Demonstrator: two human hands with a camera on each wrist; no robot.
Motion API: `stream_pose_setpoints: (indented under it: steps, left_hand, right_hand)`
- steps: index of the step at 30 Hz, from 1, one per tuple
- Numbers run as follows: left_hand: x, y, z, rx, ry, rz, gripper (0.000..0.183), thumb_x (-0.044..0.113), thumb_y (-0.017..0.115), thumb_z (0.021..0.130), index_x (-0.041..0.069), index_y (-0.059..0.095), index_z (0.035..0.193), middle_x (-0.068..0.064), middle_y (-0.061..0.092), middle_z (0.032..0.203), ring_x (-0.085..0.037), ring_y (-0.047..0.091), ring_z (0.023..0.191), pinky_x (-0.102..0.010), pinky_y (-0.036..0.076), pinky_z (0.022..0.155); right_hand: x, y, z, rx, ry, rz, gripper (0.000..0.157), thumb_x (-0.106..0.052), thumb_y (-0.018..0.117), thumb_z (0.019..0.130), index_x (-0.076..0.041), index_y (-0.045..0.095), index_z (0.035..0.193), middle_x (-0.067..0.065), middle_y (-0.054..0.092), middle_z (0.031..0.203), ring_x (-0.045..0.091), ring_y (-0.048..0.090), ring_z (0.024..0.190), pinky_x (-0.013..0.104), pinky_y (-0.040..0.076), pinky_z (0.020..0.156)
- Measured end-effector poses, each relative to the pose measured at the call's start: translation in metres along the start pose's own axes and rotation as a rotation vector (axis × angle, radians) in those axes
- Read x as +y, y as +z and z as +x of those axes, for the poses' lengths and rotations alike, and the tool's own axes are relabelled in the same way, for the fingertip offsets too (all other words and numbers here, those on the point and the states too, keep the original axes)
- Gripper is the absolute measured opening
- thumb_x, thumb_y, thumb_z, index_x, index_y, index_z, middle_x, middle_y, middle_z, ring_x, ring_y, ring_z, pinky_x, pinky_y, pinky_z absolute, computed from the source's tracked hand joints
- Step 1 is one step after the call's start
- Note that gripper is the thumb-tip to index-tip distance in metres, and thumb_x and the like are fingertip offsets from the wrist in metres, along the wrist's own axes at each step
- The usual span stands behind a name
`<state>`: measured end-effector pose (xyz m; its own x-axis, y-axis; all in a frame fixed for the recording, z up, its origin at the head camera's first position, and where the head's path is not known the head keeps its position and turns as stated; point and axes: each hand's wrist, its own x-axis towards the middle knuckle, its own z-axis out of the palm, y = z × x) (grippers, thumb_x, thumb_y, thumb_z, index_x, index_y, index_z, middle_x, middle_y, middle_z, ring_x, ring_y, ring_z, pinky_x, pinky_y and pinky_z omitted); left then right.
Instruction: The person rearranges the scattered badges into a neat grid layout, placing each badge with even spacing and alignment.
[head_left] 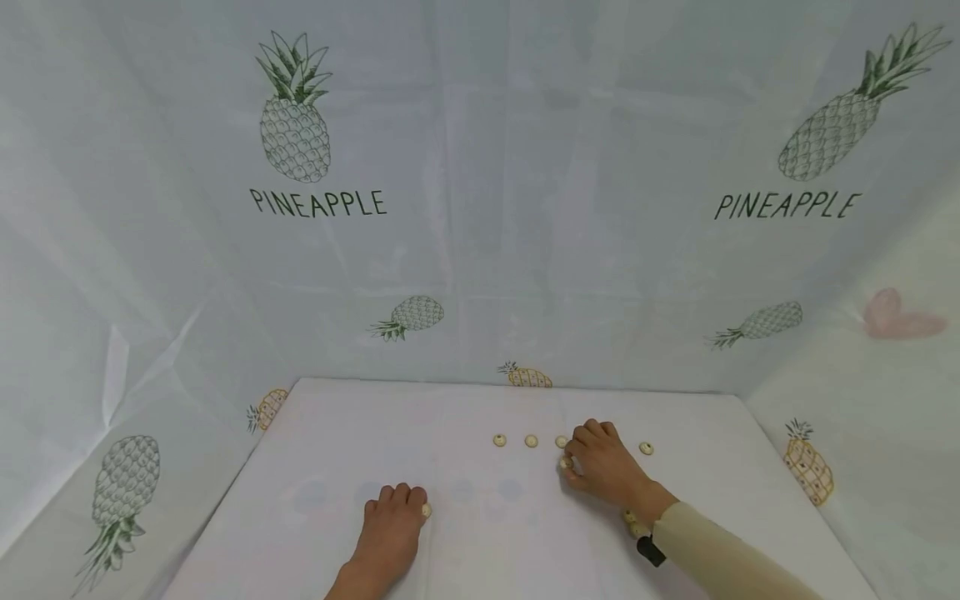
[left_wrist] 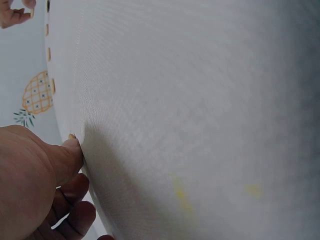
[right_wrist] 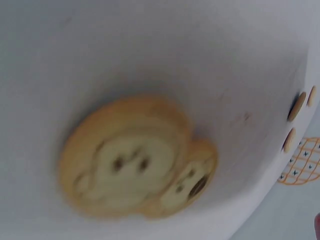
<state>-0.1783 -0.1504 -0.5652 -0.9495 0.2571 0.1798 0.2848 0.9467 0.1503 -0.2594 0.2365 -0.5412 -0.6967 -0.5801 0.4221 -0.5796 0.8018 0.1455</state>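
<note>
My left hand (head_left: 391,529) is low on the white table, its thumb and fingers pinching a small round wooden-looking disc (head_left: 426,510). In the left wrist view only that disc's edge (left_wrist: 71,136) shows past the thumb tip. Farther back on the right, my right hand (head_left: 603,462) pinches another disc (head_left: 566,462) between thumb and index finger. Just behind it lies a pale disc (head_left: 562,442), partly covered by the fingers. Beneath my right wrist are two discs; close up, one bears a monkey-like face (right_wrist: 130,160), the other an animal face with a dark mouth (right_wrist: 195,182).
Two more discs, a left one (head_left: 499,440) and its neighbour (head_left: 531,441), lie in a row towards the back. Another disc (head_left: 647,448) is right of my right hand. Pineapple-printed cloth (head_left: 480,208) hangs behind and along both sides of the table (head_left: 360,433).
</note>
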Motion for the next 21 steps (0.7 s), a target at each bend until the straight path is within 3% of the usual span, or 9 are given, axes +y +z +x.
stream_pose_setpoints:
  steps: [10,21]
  left_hand:
    - [0.004,-0.007,-0.001,0.002,0.002,-0.009,0.016,0.020,0.072,0.099,0.009,0.065,0.108,-0.003,0.057,0.093,-0.018,0.040,0.081,-0.041,0.040,0.071]
    - [0.003,-0.007,-0.002,0.009,0.003,-0.006,0.015,0.019,0.074,0.098,0.009,0.065,0.106,-0.003,0.057,0.092,-0.019,0.041,0.080,-0.043,0.042,0.071]
  right_hand:
    - [-0.025,0.002,0.018,-0.044,0.002,0.017,0.021,-0.030,0.084,0.084,-0.014,0.072,0.092,-0.002,0.061,0.096,0.019,0.046,0.093,0.042,0.039,0.088]
    - [-0.038,0.012,0.027,-0.106,0.012,0.014,0.021,-0.033,0.083,0.086,-0.014,0.075,0.094,-0.004,0.061,0.095,0.018,0.046,0.093,0.042,0.039,0.087]
